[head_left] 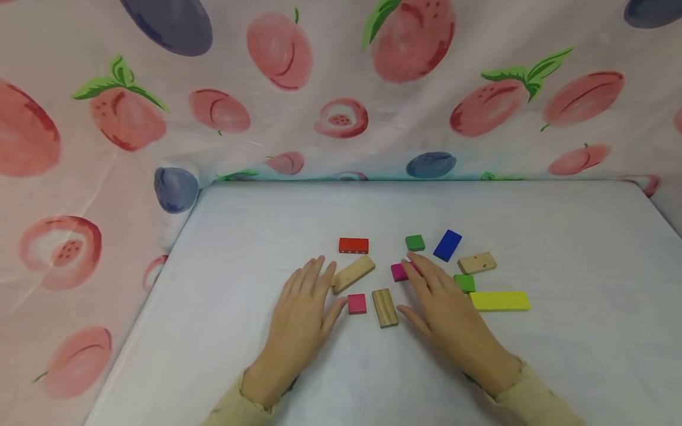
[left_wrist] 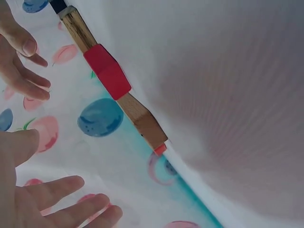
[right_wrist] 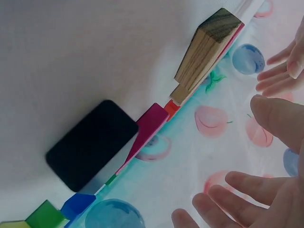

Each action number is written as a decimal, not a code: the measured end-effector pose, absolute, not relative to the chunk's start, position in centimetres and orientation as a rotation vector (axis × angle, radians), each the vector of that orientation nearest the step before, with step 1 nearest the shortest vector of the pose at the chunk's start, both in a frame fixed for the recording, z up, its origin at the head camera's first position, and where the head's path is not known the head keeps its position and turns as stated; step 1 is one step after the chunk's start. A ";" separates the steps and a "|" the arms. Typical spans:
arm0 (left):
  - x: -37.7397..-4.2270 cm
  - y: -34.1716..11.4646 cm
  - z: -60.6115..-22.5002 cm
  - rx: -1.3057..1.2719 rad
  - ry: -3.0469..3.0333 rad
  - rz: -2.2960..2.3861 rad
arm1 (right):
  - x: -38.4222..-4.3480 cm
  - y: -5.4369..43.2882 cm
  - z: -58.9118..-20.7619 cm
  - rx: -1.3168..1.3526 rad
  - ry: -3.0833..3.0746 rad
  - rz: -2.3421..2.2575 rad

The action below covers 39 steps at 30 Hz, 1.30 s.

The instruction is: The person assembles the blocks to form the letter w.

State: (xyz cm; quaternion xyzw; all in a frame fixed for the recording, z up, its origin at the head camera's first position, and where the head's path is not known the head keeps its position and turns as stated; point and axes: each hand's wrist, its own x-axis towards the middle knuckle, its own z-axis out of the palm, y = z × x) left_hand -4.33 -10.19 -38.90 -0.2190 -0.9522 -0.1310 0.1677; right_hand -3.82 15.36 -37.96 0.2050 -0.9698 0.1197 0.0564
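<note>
In the head view my left hand (head_left: 298, 319) hovers with straight, spread fingers beside a plain wooden block (head_left: 353, 274). Its thumb tip comes right up to a small pinkish-red block (head_left: 357, 304). My right hand (head_left: 453, 316) has its fingers extended and overlaps a magenta block (head_left: 399, 272), partly covering it. Between the two hands lies a striped wooden block (head_left: 385, 307). The right wrist view shows a black-topped block (right_wrist: 92, 145) with a pale side, which my right hand hides from the head camera. Neither hand holds anything.
Beyond the hands lie a red block (head_left: 354, 245), a green block (head_left: 414, 242) and a blue block (head_left: 447, 245). To the right are a knotted wooden block (head_left: 477, 262), another green block (head_left: 465, 283) and a long yellow block (head_left: 499, 301). Fruit-patterned cloth (head_left: 394, 130) borders the white table (head_left: 586, 248).
</note>
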 end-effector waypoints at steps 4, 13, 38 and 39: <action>-4.6 -10.3 -38.7 -0.622 -2.707 -0.397 | -4.2 15.0 -37.7 0.603 -2.974 0.363; -5.2 -10.6 -38.6 -0.589 -2.722 -0.437 | -4.9 14.6 -37.5 0.649 -2.971 0.380; -8.3 -11.7 -39.0 -0.608 -2.741 -0.503 | -7.0 11.8 -37.5 0.695 -2.980 0.537; -8.4 -11.8 -39.0 -0.606 -2.743 -0.503 | -7.1 11.7 -37.5 0.699 -2.977 0.542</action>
